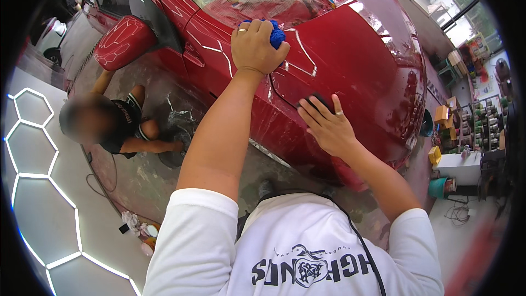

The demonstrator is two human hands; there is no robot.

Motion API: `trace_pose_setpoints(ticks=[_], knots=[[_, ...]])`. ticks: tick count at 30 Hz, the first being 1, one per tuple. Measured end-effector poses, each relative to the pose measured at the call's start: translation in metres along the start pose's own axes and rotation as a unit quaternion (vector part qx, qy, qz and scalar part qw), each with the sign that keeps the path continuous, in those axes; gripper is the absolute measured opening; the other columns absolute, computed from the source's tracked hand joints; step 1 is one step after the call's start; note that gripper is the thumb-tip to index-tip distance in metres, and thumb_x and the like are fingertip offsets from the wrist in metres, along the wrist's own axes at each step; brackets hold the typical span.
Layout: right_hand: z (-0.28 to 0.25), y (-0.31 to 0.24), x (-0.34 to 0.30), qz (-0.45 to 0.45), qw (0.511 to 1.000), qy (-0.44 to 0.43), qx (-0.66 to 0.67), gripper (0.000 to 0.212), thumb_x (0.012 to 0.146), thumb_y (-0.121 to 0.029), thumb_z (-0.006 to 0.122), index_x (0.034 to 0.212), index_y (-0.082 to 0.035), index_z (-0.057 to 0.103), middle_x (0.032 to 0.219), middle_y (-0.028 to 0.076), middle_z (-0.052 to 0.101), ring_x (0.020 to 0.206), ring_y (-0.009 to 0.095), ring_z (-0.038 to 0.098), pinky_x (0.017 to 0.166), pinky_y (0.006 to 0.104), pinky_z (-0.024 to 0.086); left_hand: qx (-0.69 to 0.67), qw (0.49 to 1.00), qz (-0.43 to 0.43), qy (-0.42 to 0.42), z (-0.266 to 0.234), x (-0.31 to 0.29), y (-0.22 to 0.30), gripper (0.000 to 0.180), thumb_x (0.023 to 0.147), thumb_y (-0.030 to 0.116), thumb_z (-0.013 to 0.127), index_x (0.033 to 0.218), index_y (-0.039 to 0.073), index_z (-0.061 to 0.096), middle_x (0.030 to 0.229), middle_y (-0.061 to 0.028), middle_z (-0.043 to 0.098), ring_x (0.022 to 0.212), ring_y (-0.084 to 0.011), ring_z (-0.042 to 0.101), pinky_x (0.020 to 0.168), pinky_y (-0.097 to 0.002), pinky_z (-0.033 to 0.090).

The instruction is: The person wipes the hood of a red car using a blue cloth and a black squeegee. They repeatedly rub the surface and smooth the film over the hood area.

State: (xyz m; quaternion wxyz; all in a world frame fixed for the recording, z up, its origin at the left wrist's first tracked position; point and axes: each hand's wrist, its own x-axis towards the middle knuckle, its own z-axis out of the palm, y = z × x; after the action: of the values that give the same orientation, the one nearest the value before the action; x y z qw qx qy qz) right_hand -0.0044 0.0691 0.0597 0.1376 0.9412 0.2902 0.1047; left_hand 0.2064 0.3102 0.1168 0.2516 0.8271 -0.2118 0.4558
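A glossy red car [350, 71] fills the middle, its paint wet and streaked in places. My left hand [256, 49] is closed around a bright blue fuzzy wash cloth or sponge [278, 36], pressed to the body near the base of the windshield. Lower and to the right, my right hand [327, 123] lies on the fender, fingers stretched over a dark flat pad [319, 104]. That pad is mostly covered by the fingers, so its exact kind does not show.
Newspaper sheets [268, 3] cover the windshield area. A co-worker [109, 123] crouches at the left beside the car, below the red side mirror [124, 42]. Shelves of cans [485, 126] and a teal bucket [438, 187] stand at the right. Wet floor [137, 175] lies between.
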Motion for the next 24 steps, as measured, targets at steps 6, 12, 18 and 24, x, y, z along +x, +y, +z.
trace_pose_setpoints(ticks=[6, 12, 18, 24], knots=[[-0.003, -0.021, 0.034, 0.025, 0.998, 0.049, 0.012, 0.063, 0.111, -0.043, 0.064, 0.168, -0.020, 0.055, 0.180, -0.003, 0.046, 0.173, 0.019, 0.027, 0.140, 0.0690, 0.001, -0.008, 1.000, 0.012, -0.028, -0.009, -0.003, -0.007, 0.035, 0.075, 0.035, 0.086, 0.097, 0.013, 0.070, 0.098, -0.0091, 0.074, 0.096, -0.0359, 0.073, 0.087, -0.0519, 0.056], [-0.004, -0.032, 0.057, 0.056, 0.997, 0.046, 0.013, 0.063, 0.111, -0.041, 0.065, 0.169, -0.019, 0.055, 0.182, -0.002, 0.042, 0.174, 0.019, 0.025, 0.139, 0.0700, 0.001, -0.014, 0.999, 0.003, -0.047, -0.006, 0.004, -0.001, 0.035, 0.075, 0.037, 0.086, 0.098, 0.013, 0.072, 0.098, -0.0089, 0.074, 0.097, -0.0355, 0.073, 0.087, -0.0517, 0.056], [0.001, -0.059, 0.064, 0.121, 0.991, 0.048, 0.039, 0.066, 0.112, -0.042, 0.062, 0.172, -0.019, 0.050, 0.185, -0.001, 0.037, 0.175, 0.023, 0.020, 0.138, 0.0739, 0.002, -0.003, 0.995, 0.005, -0.101, -0.007, 0.013, -0.018, 0.038, 0.074, 0.043, 0.086, 0.096, 0.014, 0.073, 0.098, -0.0084, 0.075, 0.098, -0.0344, 0.074, 0.089, -0.0509, 0.056], [-0.002, -0.073, 0.107, 0.189, 0.978, 0.078, 0.035, 0.070, 0.112, -0.043, 0.063, 0.175, -0.018, 0.046, 0.187, 0.001, 0.033, 0.176, 0.024, 0.017, 0.137, 0.0745, 0.002, -0.011, 0.997, 0.014, -0.080, -0.004, 0.009, -0.017, 0.038, 0.074, 0.042, 0.086, 0.096, 0.013, 0.074, 0.097, -0.0082, 0.075, 0.095, -0.0350, 0.073, 0.085, -0.0508, 0.056]])
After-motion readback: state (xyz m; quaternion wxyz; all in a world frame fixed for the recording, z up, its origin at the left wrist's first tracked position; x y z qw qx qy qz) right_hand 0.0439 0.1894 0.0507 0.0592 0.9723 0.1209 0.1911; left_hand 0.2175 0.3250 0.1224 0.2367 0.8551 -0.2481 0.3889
